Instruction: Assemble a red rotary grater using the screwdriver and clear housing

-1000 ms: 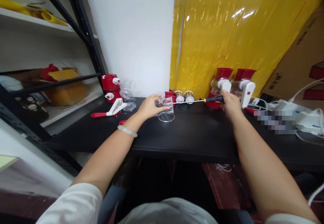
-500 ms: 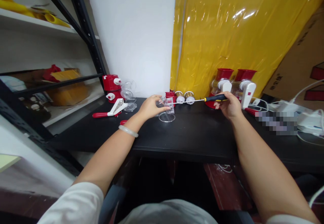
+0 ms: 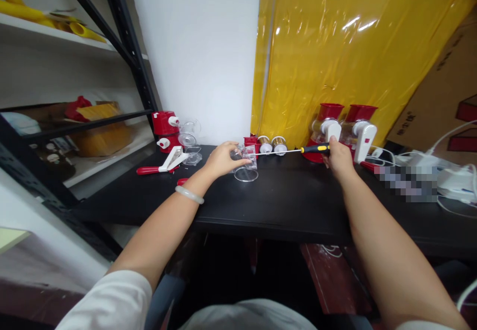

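My left hand [image 3: 222, 159] is closed round a clear plastic housing [image 3: 246, 167] that stands on the black table [image 3: 283, 201]; a pale bangle sits on that wrist. My right hand [image 3: 338, 160] grips the black and yellow handle of a screwdriver [image 3: 298, 150]. Its metal shaft points left, and the tip reaches the top of the clear housing. Just behind the housing lie a small red part [image 3: 250, 141] and two metal drums [image 3: 272, 144].
Two red and white grinders [image 3: 345, 130] stand at the back right, against a yellow plastic sheet. A dismantled red unit [image 3: 166, 129], clear parts and a red and white crank handle [image 3: 161, 165] lie at the back left. White cables and boxes [image 3: 447, 178] crowd the right; a black shelf rack [image 3: 74, 121] stands left.
My right hand rolled on the screwdriver handle, fingers loosening then closing again, with the shaft still aimed at the clear housing. The left hand kept its hold.
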`<state>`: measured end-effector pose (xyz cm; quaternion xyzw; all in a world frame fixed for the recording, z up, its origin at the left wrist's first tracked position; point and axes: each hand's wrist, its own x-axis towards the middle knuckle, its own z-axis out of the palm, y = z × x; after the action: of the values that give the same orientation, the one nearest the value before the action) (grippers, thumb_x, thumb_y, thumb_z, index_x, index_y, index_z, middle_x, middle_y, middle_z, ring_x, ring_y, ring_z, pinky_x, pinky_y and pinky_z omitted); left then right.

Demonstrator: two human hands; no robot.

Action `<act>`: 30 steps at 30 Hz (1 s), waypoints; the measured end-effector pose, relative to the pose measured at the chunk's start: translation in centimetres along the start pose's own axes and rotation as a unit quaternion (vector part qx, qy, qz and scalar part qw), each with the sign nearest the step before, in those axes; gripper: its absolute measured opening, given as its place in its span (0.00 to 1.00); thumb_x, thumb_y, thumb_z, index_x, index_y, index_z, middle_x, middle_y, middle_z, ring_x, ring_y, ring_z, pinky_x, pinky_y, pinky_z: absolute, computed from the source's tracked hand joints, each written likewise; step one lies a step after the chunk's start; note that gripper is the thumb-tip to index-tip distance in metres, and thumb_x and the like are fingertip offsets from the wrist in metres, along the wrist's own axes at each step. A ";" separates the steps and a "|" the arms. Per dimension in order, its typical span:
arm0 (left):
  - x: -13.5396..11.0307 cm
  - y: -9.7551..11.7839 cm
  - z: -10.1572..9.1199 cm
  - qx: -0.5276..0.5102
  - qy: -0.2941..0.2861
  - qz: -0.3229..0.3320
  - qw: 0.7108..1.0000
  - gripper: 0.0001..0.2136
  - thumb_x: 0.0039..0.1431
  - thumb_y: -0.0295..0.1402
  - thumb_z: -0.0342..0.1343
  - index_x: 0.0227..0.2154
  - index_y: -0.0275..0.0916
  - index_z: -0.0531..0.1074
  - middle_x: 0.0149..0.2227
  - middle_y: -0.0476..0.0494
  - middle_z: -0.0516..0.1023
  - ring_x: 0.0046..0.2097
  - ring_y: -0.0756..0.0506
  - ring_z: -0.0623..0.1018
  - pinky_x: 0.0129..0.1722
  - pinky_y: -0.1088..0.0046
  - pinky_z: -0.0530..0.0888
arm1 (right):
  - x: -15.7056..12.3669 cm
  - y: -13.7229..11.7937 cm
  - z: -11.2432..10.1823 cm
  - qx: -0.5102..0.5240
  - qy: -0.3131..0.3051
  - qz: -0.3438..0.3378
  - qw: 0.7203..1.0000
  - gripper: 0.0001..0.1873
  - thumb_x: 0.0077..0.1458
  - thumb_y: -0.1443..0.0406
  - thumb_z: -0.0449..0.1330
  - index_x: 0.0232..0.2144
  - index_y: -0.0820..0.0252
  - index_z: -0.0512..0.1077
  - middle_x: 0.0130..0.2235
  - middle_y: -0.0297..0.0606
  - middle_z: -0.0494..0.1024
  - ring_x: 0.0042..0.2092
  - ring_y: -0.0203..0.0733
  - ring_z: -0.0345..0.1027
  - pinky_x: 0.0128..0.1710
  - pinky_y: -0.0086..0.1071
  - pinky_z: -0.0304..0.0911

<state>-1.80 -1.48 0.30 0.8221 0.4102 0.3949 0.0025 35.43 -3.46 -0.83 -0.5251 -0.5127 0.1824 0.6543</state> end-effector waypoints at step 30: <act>-0.1 0.2 -0.2 0.002 -0.007 -0.015 1.000 0.20 0.45 0.53 0.65 0.31 0.41 0.76 0.53 0.38 0.75 0.53 0.38 0.75 0.55 0.56 0.70 | -0.2 -0.2 0.4 0.047 0.019 -0.018 0.999 0.28 0.51 0.39 0.55 0.18 0.54 0.61 0.10 0.29 0.59 0.11 0.35 0.51 0.10 0.33 0.46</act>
<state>-1.81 -1.78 0.43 0.8184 0.4233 0.3885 0.0094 34.95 -3.51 -0.77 -0.4879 -0.5008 0.1840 0.6909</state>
